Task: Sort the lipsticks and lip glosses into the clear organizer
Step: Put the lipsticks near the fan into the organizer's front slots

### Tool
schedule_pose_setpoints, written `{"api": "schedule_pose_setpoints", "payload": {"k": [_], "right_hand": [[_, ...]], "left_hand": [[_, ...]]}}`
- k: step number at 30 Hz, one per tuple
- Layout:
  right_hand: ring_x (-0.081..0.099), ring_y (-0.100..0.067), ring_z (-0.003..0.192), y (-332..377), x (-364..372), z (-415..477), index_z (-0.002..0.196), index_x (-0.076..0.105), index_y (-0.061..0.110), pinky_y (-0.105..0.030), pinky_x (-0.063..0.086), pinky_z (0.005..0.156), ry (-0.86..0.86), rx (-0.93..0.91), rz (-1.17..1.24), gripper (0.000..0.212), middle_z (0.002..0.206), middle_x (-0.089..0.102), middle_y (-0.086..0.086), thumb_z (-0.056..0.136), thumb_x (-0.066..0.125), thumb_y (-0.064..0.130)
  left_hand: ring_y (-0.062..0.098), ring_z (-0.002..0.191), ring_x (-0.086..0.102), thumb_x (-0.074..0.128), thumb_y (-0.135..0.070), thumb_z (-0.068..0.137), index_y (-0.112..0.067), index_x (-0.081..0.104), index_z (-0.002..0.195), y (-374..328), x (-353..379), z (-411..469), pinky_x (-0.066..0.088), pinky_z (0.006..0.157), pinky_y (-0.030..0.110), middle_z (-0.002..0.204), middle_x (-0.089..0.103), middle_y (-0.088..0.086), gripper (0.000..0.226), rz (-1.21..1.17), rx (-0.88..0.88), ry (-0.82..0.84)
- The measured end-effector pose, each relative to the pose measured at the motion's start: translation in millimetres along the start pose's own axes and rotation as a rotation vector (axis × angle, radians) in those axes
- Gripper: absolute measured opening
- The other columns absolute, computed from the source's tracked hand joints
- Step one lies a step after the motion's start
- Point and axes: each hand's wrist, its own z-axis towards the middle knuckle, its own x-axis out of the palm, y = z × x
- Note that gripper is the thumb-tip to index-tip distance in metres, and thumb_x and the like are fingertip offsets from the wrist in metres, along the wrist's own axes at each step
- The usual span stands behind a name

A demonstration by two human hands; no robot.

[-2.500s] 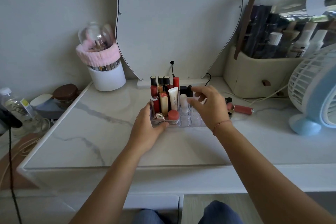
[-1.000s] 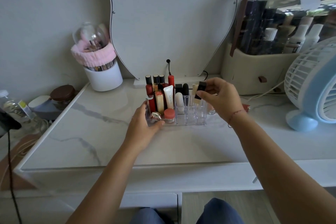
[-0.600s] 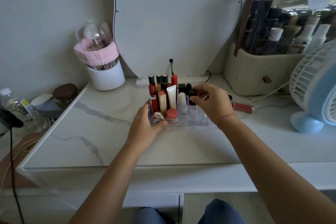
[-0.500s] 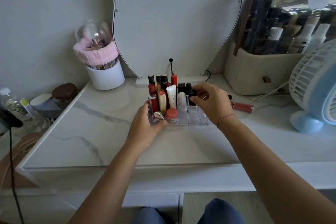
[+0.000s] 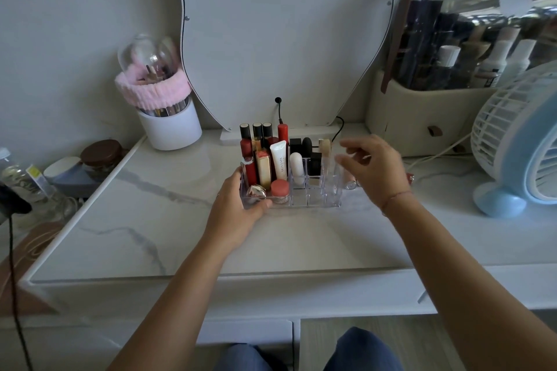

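The clear organizer [image 5: 316, 200] stands on the marble vanity top [image 5: 168, 229] and holds several upright lipsticks and glosses. A black lipstick [image 5: 315, 163] stands in a middle slot, with a beige-capped tube [image 5: 325, 149] behind it. My left hand [image 5: 238, 214] grips the organizer's front left corner. My right hand [image 5: 373, 172] hovers just right of the organizer, fingers spread, holding nothing. It hides most of the loose items behind it; a silver-tipped tube [image 5: 350, 184] and a red end [image 5: 410, 178] peek out.
A white cup with a pink headband [image 5: 164, 108] stands back left, a mirror [image 5: 283, 36] behind the organizer. A beige cosmetic case [image 5: 422, 117] and a white-blue fan [image 5: 518, 144] fill the right. A brown-lidded jar [image 5: 102, 153] and a bottle [image 5: 30, 187] sit off the left edge.
My right hand put the black lipstick into a middle slot, let go and drew back to the right with its fingers open. My left hand has stayed on the organizer.
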Motion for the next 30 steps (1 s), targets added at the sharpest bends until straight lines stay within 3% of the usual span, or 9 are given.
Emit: {"api": "schedule_pose_setpoints", "payload": {"k": [3, 6, 9, 18, 21, 24, 27, 30], "right_hand": [[0.054, -0.013, 0.081, -32, -21, -1, 0.105, 0.067, 0.018, -0.024, 0.039, 0.074, -0.027, 0.131, -0.11, 0.029, 0.098, 0.065, -0.003, 0.077, 0.069, 0.028], [0.054, -0.024, 0.1, -63, -37, -6, 0.113, 0.062, 0.018, -0.03, 0.039, 0.081, 0.063, 0.284, -0.227, 0.039, 0.112, 0.061, -0.008, 0.077, 0.069, 0.031], [0.054, -0.026, 0.103, -80, -45, -11, 0.115, 0.06, 0.018, -0.03, 0.04, 0.084, 0.146, 0.339, -0.301, 0.041, 0.116, 0.06, -0.009, 0.077, 0.068, 0.029], [0.057, -0.024, 0.096, -77, -42, -10, 0.113, 0.063, 0.019, -0.035, 0.044, 0.086, 0.2, 0.248, -0.34, 0.035, 0.109, 0.065, -0.007, 0.078, 0.066, 0.024], [0.054, -0.016, 0.086, -67, -44, -16, 0.109, 0.064, 0.022, -0.028, 0.04, 0.077, 0.163, 0.198, -0.165, 0.031, 0.102, 0.065, -0.003, 0.079, 0.065, 0.016], [0.058, -0.006, 0.077, -42, -47, -23, 0.098, 0.063, 0.031, -0.021, 0.047, 0.074, 0.168, 0.174, 0.14, 0.027, 0.091, 0.066, 0.006, 0.079, 0.066, 0.012], [0.065, -0.012, 0.077, -16, -41, -27, 0.094, 0.066, 0.019, -0.018, 0.052, 0.076, 0.237, 0.164, 0.391, 0.024, 0.086, 0.07, -0.007, 0.077, 0.066, 0.001], [0.065, -0.025, 0.077, 2, -30, -29, 0.097, 0.064, 0.003, -0.028, 0.054, 0.081, 0.283, 0.131, 0.46, 0.022, 0.085, 0.068, -0.021, 0.077, 0.063, -0.006]], "left_hand": [[-0.011, 0.106, 0.054, 0.074, -0.021, 0.077, -0.033, 0.046, 0.13, 1, 0, 0, 0.042, 0.086, 0.012, 0.119, 0.061, -0.017, 0.061, 0.002, -0.011, 0.004], [0.004, 0.113, 0.055, 0.074, -0.025, 0.077, -0.034, 0.045, 0.13, 4, 0, 1, 0.043, 0.09, 0.027, 0.123, 0.06, -0.013, 0.062, 0.017, -0.025, 0.001], [0.005, 0.113, 0.054, 0.074, -0.026, 0.077, -0.035, 0.045, 0.131, 4, 1, 1, 0.042, 0.088, 0.025, 0.124, 0.059, -0.014, 0.062, 0.037, -0.03, -0.006], [0.002, 0.113, 0.054, 0.074, -0.024, 0.077, -0.033, 0.045, 0.131, 2, 0, 0, 0.04, 0.089, 0.023, 0.124, 0.059, -0.014, 0.062, 0.02, -0.04, -0.002], [0.004, 0.114, 0.055, 0.074, -0.024, 0.077, -0.033, 0.045, 0.131, 4, 0, 1, 0.04, 0.088, 0.023, 0.124, 0.059, -0.014, 0.062, 0.019, -0.042, -0.003], [0.003, 0.113, 0.055, 0.075, -0.026, 0.076, -0.035, 0.045, 0.13, 5, 0, 1, 0.04, 0.086, 0.021, 0.124, 0.059, -0.014, 0.062, 0.031, -0.038, -0.002], [0.001, 0.112, 0.055, 0.075, -0.026, 0.077, -0.035, 0.045, 0.131, 4, 0, 1, 0.04, 0.085, 0.02, 0.124, 0.059, -0.013, 0.063, 0.03, -0.036, 0.0], [-0.01, 0.104, 0.054, 0.075, -0.023, 0.077, -0.034, 0.046, 0.131, 2, -1, 0, 0.037, 0.077, 0.009, 0.122, 0.06, -0.013, 0.062, 0.015, -0.025, -0.002]]}}
